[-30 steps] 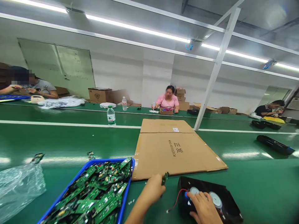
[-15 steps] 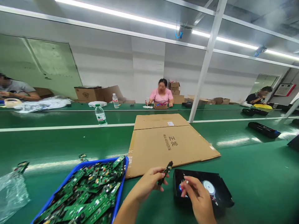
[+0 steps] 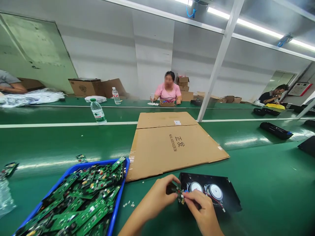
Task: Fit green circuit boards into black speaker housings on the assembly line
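My left hand is closed around a small green circuit board, holding it over the left edge of a black plastic housing. Against the board's near end, my right hand pinches a small wire connector, partly hidden by the fingertips. Two round white-backed speakers, a left one and a right one, sit inside the housing. A red and black lead with a loose plug trails from the right speaker.
A blue tray heaped with circuit boards stands at my left. Flattened cardboard lies ahead, with a water bottle beyond its left side. Small white bits lie beside the tray. A person in pink sits opposite; black housings are at right.
My right hand has brought the connector left to the circuit board, and the two hands now meet. The left speaker has come into sight. The camera view has tilted down.
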Available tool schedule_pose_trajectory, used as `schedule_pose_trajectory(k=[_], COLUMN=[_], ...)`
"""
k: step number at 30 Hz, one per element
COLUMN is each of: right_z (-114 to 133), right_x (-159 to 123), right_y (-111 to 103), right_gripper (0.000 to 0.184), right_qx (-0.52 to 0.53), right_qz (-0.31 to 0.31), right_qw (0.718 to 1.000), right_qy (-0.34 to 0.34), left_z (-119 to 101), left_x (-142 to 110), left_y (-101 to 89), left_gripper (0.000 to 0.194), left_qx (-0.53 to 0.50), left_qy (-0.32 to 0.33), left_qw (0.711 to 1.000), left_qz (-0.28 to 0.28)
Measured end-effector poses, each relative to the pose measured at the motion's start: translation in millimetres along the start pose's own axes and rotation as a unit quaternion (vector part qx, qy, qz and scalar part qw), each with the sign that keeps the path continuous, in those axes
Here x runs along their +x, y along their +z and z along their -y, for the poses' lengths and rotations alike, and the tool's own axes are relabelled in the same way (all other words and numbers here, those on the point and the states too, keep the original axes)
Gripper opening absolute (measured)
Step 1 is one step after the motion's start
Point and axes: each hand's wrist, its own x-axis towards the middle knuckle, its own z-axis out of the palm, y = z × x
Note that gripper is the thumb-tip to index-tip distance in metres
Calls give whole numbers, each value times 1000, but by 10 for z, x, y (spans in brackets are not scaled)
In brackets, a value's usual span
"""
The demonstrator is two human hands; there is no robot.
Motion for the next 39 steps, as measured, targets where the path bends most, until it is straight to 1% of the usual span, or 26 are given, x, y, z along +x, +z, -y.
schedule_pose_trajectory(k=[2,5,6,9,13,16,22,27,29,31,33,36,38,39], right_z=[34,84,96,117,136,164,231,268,280,287,291,308,331,339], right_x=[0,-3,-4,-2,19,36,33,29,30,28,21,15,34,55], right_y=[-15,-14,-8,12,18,8,19,35,19,-2,-14,-12,-35,-70], right_gripper=[34,36,37,41,45,48,45,53,56,57,57,59,57,56], right_qx=[-19,-40,-41,-40,-24,-9,-17,-27,-16,3,21,35,44,49], right_qz=[-3,-25,-27,-35,-35,-46,-90,-104,-98,-81,-58,-37,-15,9], right_qw=[1000,999,999,998,999,999,996,994,994,995,995,995,994,994], right_qy=[-11,-15,-19,-18,5,16,4,30,45,61,75,89,95,94], left_z=[-23,-72,-86,-105,-77,-74,-137,-127,-99,-48,19,93,86,65], left_x=[-5,-14,-17,-22,-9,-8,-55,-90,-108,-130,-152,-170,-175,-179], left_y=[15,44,58,124,258,339,410,500,543,581,612,635,616,591], left_gripper=[27,10,8,18,19,24,24,17,17,21,26,33,31,29], left_qx=[7,22,27,48,82,111,131,187,227,271,299,300,291,283], left_qy=[3,18,23,22,12,9,6,-2,-3,-1,22,61,53,47], left_qw=[1000,999,999,998,994,989,986,977,970,960,952,951,953,955], left_qz=[-22,-23,-20,-18,-68,-93,-104,-103,-89,-71,-56,-54,-66,-74])
